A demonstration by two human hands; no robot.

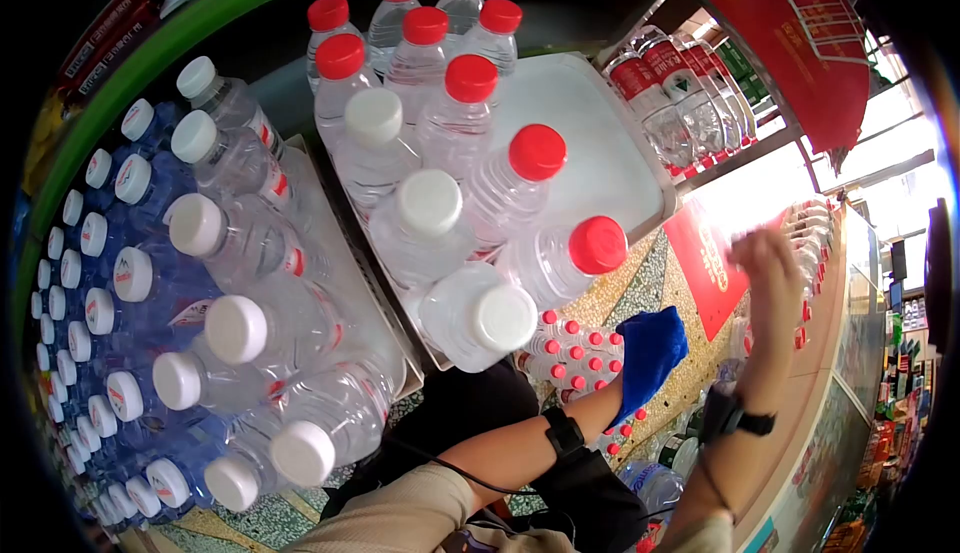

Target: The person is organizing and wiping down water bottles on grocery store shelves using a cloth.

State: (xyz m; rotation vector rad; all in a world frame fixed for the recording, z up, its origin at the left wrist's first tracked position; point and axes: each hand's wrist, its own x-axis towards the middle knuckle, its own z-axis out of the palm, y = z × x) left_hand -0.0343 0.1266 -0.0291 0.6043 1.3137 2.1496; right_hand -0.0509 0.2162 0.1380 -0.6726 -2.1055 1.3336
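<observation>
A blue cloth [657,345] covers my left hand [628,389], hiding its fingers, above the speckled floor. To the right, my right hand [770,261] is raised near a red sheet [705,268]. Motion blur smears its bent fingers, and nothing can be made out in them. Clear bottles with red caps [537,153] and white caps [430,202] stand close together on a white shelf tray [600,143], left of both hands. No bottle there is touched by either hand.
More clear bottles [235,328] and blue bottles [133,274] fill the left side. Red-capped bottles [570,353] sit low beyond the tray. Large red-labelled bottles [680,93] occupy a rack at upper right. A long counter [790,433] runs along the right.
</observation>
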